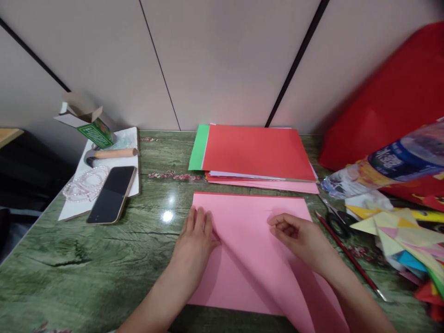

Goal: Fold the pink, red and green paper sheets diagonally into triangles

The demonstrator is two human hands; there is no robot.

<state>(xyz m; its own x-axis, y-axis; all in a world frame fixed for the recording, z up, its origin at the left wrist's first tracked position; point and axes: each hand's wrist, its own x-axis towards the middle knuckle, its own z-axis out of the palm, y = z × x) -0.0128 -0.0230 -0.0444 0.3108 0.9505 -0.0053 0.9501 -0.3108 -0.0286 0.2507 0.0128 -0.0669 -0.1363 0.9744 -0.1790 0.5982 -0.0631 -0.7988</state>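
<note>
A large pink sheet of paper (248,268) lies on the table in front of me, with a thin strip of red along its far edge. Its surface bends in a diagonal ridge and bulges toward the near right. My left hand (197,236) rests on the sheet's left side, fingers extended and thumb out. Over the right part, my right hand (294,233) has its fingers curled in, thumb and index together in a pinch at the pink paper; the exact pinch point is partly hidden by the fingers.
Behind lies a stack of coloured paper (256,152), red on top. Scissors (338,219), a red pencil (350,254), folded paper shapes (398,231) and a plastic bottle (391,159) are right. Leftward are a phone (113,194), beads (86,182), a wooden-handled tool (116,153) and a green box (95,132).
</note>
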